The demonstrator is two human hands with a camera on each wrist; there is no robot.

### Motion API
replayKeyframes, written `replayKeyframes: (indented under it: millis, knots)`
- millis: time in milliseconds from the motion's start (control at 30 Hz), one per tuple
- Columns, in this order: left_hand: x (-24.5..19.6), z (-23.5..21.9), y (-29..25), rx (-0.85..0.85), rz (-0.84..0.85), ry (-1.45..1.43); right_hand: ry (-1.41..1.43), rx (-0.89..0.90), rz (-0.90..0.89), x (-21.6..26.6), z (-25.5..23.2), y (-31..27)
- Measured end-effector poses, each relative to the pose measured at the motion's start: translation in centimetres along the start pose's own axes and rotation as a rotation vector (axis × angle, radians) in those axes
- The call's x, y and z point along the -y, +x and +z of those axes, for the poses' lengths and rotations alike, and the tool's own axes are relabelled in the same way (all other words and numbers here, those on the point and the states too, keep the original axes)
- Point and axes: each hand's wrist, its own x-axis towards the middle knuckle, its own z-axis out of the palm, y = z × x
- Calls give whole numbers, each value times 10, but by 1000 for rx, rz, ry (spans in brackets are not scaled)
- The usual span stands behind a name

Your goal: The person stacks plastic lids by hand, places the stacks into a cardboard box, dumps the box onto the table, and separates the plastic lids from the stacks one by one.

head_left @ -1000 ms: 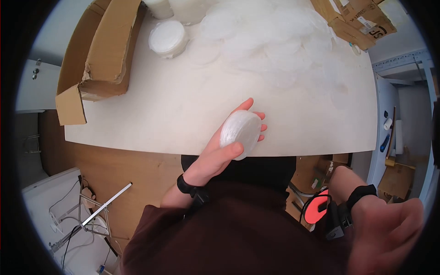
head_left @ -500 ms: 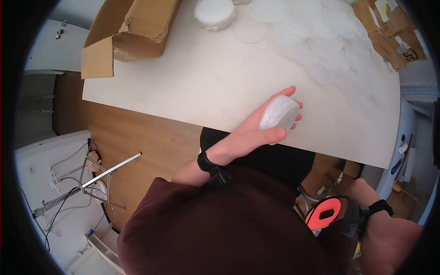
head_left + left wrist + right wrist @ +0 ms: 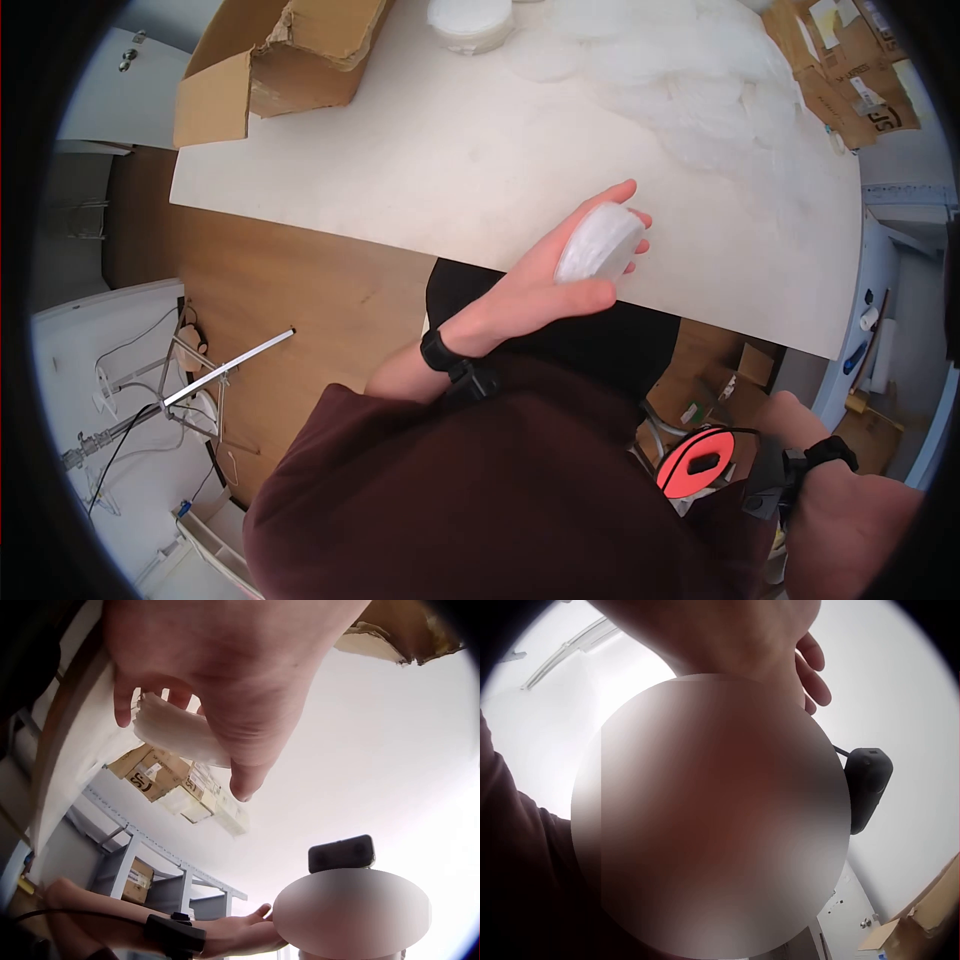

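My left hand (image 3: 525, 290) grips a thick round stack of thin, whitish translucent discs (image 3: 600, 245) just over the table's front edge. The thumb lies along the near side, with the fingers behind. The left wrist view shows the stack's layered edge (image 3: 176, 727) between fingers and thumb. Raised at the lower right of the head view is my right hand (image 3: 850, 530). In the left wrist view the right hand (image 3: 244, 934) is beside the person's head, its fingers loosely bent and holding no object. Blurring hides part of that area.
A spread heap of similar translucent discs (image 3: 690, 90) covers the back right of the white table (image 3: 400, 170). Another round stack (image 3: 470, 22) stands farther back. An open cardboard box (image 3: 310, 85) is at the left, and taped cartons (image 3: 850, 80) are at the right.
The head view has turned, shifting the table and box within it. My left hand keeps its grip on the stack. My right hand has risen farther out of the lower right corner.
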Motion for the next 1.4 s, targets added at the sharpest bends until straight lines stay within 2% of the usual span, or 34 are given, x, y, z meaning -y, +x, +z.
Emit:
replayKeyframes:
  millis: [33, 67, 100, 133, 167, 267, 300, 333, 367, 400, 433, 500, 600, 633, 667, 700, 800, 900, 933, 1000, 1067, 1100, 1133, 1200, 1267, 1300, 1333, 1400]
  knots:
    - [0, -2, -6, 6, 25, 1, -19, -9, -11, -48, 84, 51]
    - [-4, -1, -15, 5, 12, 1, -25, -24, -4, -27, 59, 30]
    - [-9, 7, -24, 26, 0, -43, -27, -32, 12, -15, 57, 26]
    - [-10, 13, -27, 53, 6, -82, -32, -32, 10, -68, 125, 77]
    - [-6, 13, -33, 83, 12, -84, -36, -32, -5, -64, 121, 75]
    - [-8, 17, -42, 146, 52, 59, -55, -52, -47, -27, 54, 28]
    - [-13, 18, -46, 146, 54, 74, -58, -67, -62, 26, -24, -35]
    - [-16, 21, -48, 135, 51, 64, -72, -74, -70, 58, -75, -72]
    - [-16, 27, -49, 127, 46, 40, -92, -72, -68, -4, 31, 7]
    - [-16, 27, -51, 141, 47, 35, -112, -74, -72, 8, 29, 6]
    - [-15, 26, -53, 129, 67, 16, -139, -71, -70, -49, 118, 74]
    - [-5, 24, -51, 153, 99, -13, -209, -67, -76, -68, 136, 102]
    - [-10, 28, -53, 155, 72, -7, -221, -107, -86, -66, 142, 99]
    - [-10, 28, -54, 148, 67, -5, -223, -115, -100, -88, 163, 116]
    - [-9, 29, -56, 147, 65, 1, -227, -126, -106, -82, 161, 110]
    - [-9, 29, -57, 138, 64, -9, -231, -139, -111, -97, 183, 125]
    - [-14, 23, -51, 138, 67, 11, -250, -203, -131, -80, 140, 85]
    - [-20, 20, -53, 125, 66, 7, -246, -225, -127, -75, 127, 77]
    - [-20, 19, -47, 133, 64, 3, -249, -216, -139, -117, 180, 125]
    - [-21, 20, -46, 132, 59, -33, -281, -203, -154, -122, 174, 134]
    - [-23, 16, -40, 144, 45, -78, -283, -604, 113, -149, 179, 72]
    - [-26, 12, -39, 189, 60, -36, -235, -176, 122, -186, 199, 87]
    - [-29, 11, -36, 231, 73, 11, -293, 175, 364, -194, 197, 95]
    - [-29, 12, -33, 191, 42, 39, -253, 165, 446, -229, 234, 69]
    - [-23, 1, -24, 306, 200, 85, -258, 105, 483, -245, 255, 49]
    - [-25, 2, -25, 239, 143, 83, -278, 46, 492, -248, 260, 43]
    - [-25, 3, -25, 239, 130, 66, -299, -16, 502, -248, 264, 38]
    - [-27, 3, -21, 127, 96, 107, -309, -34, 526, -253, 268, 34]
